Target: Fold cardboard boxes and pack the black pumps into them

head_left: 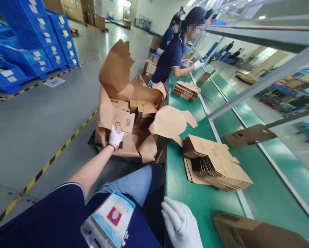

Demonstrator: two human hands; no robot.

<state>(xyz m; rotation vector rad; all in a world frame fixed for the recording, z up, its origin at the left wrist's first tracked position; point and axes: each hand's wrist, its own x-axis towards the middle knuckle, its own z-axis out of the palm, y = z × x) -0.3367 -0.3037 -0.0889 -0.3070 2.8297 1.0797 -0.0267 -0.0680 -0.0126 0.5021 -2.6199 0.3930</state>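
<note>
My left hand (115,137), in a white glove, reaches into a paper-lined box and grips the near edge of a flattened carton (123,120) with printed barcodes. Its fingertips are partly hidden. Brown lining paper (115,69) stands up torn and crumpled around the cartons. Another stack of flattened cartons (145,109) lies beside it in the box. My right hand (181,222), also gloved in white, is at the near edge of the green table (176,182). It holds nothing, and its fingers are stretched out and slightly bent.
A fanned stack of flattened cartons (216,162) lies on the table, with an open carton (255,230) nearer me. Torn paper (170,120) overhangs the table edge. Metal frame bars (260,79) slant across the right. A co-worker (175,51) stands farther along; blue bins (27,41) are left.
</note>
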